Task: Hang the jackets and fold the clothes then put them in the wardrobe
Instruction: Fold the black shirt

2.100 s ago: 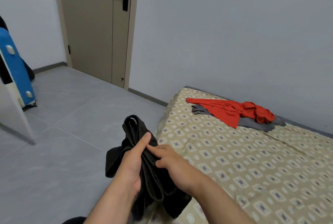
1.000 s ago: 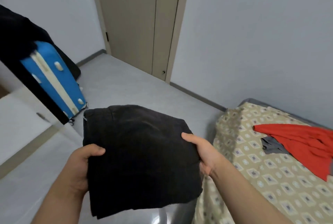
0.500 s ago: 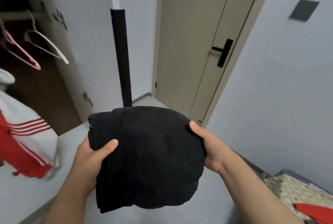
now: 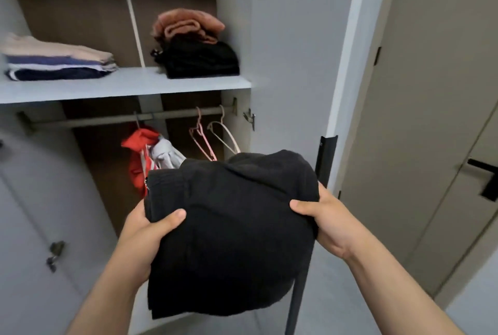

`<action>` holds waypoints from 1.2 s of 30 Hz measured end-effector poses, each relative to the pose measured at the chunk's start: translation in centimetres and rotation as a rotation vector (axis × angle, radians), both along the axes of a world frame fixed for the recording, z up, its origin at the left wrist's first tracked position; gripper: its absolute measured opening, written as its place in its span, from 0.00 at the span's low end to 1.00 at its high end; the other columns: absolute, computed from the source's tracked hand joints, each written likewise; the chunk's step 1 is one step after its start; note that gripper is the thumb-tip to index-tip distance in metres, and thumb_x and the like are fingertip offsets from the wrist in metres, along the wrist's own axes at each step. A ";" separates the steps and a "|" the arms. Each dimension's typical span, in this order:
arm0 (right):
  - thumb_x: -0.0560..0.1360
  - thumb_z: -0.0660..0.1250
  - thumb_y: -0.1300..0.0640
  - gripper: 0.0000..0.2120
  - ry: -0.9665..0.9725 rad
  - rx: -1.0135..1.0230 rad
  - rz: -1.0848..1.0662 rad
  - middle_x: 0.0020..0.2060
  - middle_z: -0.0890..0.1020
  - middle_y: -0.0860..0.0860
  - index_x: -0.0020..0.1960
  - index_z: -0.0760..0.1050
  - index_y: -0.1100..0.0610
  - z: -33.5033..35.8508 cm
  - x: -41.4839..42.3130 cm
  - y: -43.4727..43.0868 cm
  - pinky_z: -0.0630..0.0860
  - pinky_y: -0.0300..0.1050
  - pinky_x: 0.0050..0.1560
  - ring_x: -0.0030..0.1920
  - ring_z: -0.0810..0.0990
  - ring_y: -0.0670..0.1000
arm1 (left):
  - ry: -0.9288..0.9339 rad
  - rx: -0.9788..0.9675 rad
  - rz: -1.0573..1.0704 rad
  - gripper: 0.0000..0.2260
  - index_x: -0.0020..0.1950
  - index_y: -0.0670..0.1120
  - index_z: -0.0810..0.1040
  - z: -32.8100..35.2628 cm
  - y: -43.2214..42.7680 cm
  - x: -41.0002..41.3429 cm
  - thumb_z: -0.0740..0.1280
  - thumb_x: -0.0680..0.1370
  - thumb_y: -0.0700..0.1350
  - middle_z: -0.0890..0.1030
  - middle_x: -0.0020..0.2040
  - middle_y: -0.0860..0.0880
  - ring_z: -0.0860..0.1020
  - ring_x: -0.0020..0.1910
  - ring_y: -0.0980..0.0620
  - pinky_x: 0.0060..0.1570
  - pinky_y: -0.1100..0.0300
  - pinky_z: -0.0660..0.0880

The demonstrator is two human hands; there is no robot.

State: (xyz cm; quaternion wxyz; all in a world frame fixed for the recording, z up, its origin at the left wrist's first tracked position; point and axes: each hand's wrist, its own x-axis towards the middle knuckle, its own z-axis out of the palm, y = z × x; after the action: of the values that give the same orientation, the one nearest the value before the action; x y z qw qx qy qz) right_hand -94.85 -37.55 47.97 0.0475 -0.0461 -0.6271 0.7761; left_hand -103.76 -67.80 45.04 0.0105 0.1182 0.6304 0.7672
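Both hands, left (image 4: pixel 145 229) and right (image 4: pixel 327 223), grip folded black garment (image 4: pixel 229 232) by its sides; wardrobe shelf (image 4: pixel 121 86) lies up-left, nearer left hand.

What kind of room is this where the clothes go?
Probably a bedroom at home, in front of an open wardrobe: folded clothes sit stacked on its shelf, hangers and a red jacket hang from the rail below, and a room door stands just to the right.
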 end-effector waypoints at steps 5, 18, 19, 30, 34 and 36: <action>0.76 0.71 0.63 0.15 0.083 0.121 0.049 0.54 0.86 0.47 0.60 0.79 0.50 3.6 -7.8 -1.8 0.81 0.46 0.51 0.54 0.85 0.50 | 0.058 0.039 0.222 0.16 0.51 0.52 0.84 2.8 -2.3 -3.6 0.77 0.64 0.43 0.86 0.51 0.46 0.85 0.49 0.45 0.39 0.56 0.81; 0.76 0.72 0.53 0.25 0.406 0.244 0.038 0.63 0.79 0.43 0.71 0.71 0.47 10.0 -25.1 -10.0 0.76 0.52 0.64 0.62 0.79 0.46 | 0.171 0.183 0.598 0.10 0.46 0.51 0.85 10.1 -8.0 -11.5 0.73 0.73 0.36 0.86 0.48 0.44 0.86 0.46 0.45 0.39 0.55 0.82; 0.76 0.72 0.54 0.24 0.437 0.233 0.057 0.62 0.80 0.41 0.70 0.72 0.45 10.4 -26.3 -10.9 0.77 0.49 0.63 0.61 0.79 0.45 | 0.190 0.179 0.612 0.10 0.46 0.52 0.85 10.7 -8.8 -12.3 0.73 0.73 0.36 0.86 0.48 0.45 0.86 0.45 0.45 0.39 0.56 0.81; 0.76 0.71 0.55 0.08 0.607 0.208 0.034 0.47 0.85 0.35 0.50 0.80 0.41 16.4 -39.9 -21.8 0.77 0.28 0.38 0.48 0.83 0.37 | 0.295 0.124 0.613 0.06 0.51 0.49 0.81 17.3 -20.1 -27.1 0.70 0.78 0.39 0.86 0.47 0.48 0.86 0.44 0.50 0.35 0.60 0.81; 0.75 0.73 0.53 0.07 0.625 0.203 -0.070 0.47 0.86 0.40 0.51 0.81 0.44 19.3 -44.9 -23.5 0.82 0.43 0.46 0.47 0.85 0.43 | 0.295 0.111 0.567 0.03 0.48 0.49 0.83 20.0 -22.4 -32.5 0.70 0.78 0.42 0.86 0.48 0.46 0.86 0.45 0.48 0.36 0.57 0.81; 0.75 0.73 0.52 0.06 0.635 0.199 -0.076 0.46 0.86 0.41 0.51 0.81 0.44 20.6 -46.9 -24.2 0.82 0.46 0.47 0.46 0.85 0.43 | 0.289 0.112 0.535 0.03 0.47 0.49 0.84 21.3 -23.0 -34.7 0.70 0.78 0.44 0.86 0.48 0.46 0.86 0.45 0.47 0.37 0.56 0.81</action>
State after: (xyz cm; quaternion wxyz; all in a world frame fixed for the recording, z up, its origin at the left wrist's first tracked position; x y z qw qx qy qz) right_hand -141.75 -61.70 68.57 0.2738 0.1794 -0.6516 0.6843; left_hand -138.48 -90.78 66.35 -0.2880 0.0563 0.5909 0.7515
